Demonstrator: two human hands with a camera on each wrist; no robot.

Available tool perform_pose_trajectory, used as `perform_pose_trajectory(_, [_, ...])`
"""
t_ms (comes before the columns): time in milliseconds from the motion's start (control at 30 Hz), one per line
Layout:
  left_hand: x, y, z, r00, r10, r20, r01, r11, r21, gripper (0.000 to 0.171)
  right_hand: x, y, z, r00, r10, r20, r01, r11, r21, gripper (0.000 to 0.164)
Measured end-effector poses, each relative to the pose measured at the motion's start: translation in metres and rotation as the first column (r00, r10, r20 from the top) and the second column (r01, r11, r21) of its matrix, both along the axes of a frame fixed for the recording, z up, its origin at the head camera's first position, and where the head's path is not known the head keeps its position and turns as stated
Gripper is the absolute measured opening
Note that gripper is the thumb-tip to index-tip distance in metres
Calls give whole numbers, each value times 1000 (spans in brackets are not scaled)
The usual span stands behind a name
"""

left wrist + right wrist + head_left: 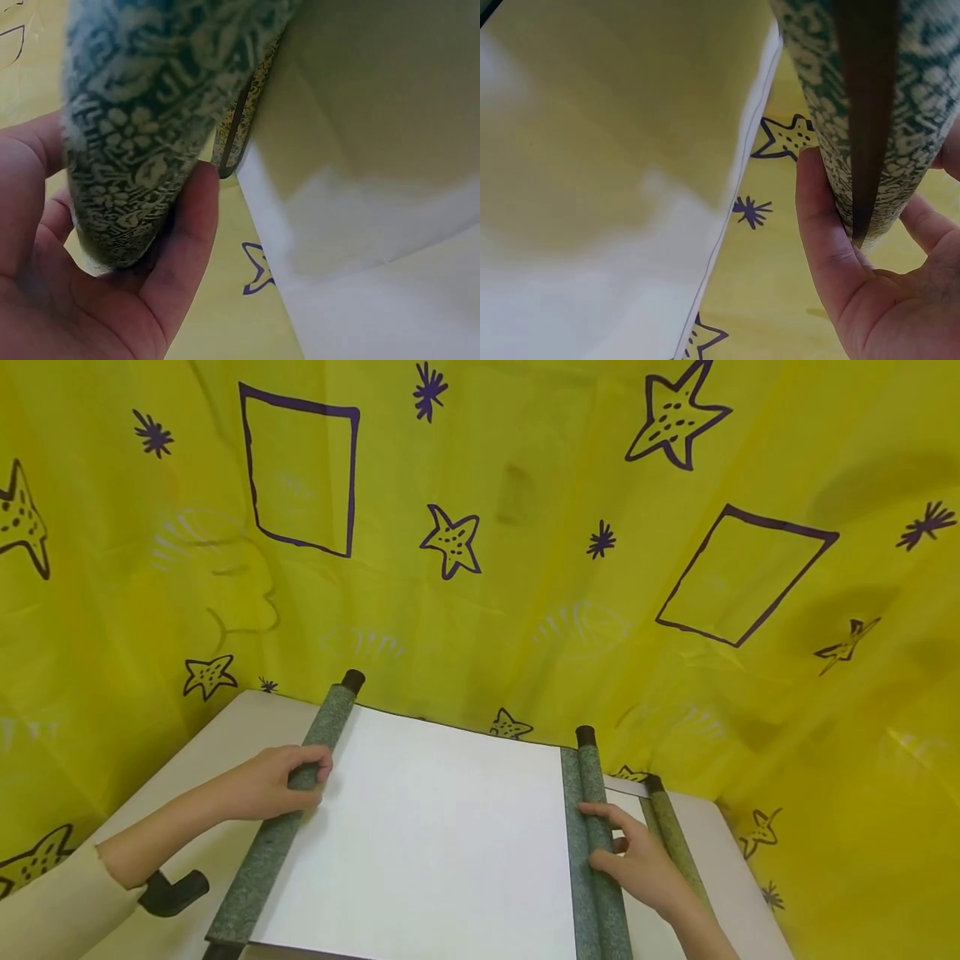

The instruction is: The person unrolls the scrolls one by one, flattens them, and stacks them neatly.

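Observation:
A hanging scroll lies partly unrolled, its white sheet (435,835) spread between two green rollers with black end knobs. My left hand (262,783) grips the left roller (264,864) around its middle, thumb and fingers curled over it. In the left wrist view, pale flowers pattern the roller's cloth (127,142). On the other side, my right hand (637,860) holds the right roller (592,777) between thumb and fingers. The right wrist view shows a dark stripe (868,112) running along that roller's patterned cloth.
Beneath the scroll is a pale table (255,718). A second, olive-green scroll (678,835) lies on its right side. Yellow cloth (495,635) with purple stars and outlined shapes hangs behind and around the table. A black curved piece (176,893) shows by the left wrist.

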State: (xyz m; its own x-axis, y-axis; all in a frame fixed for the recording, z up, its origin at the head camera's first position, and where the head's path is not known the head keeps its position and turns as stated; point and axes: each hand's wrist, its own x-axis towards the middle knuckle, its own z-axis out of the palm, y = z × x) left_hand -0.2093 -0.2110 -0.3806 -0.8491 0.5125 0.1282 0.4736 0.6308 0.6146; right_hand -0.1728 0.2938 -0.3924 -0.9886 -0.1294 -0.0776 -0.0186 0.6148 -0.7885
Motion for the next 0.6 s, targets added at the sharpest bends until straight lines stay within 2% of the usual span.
perform_pose_trajectory(267, [-2,-8,-6,1000,18,23,-18,1000,-9,14,0,1,0,1000,-19,23,19,1000,11,61])
perform_pose_trajectory(500, [0,-2,0,1000,30,9,-29,999,-19,27,0,3,0,999,-29,17,29,999,23,62])
perform_pose_trajectory(600, [0,-2,1,999,42,-6,-42,999,-30,26,1,5,1,999,-30,14,29,999,21,63])
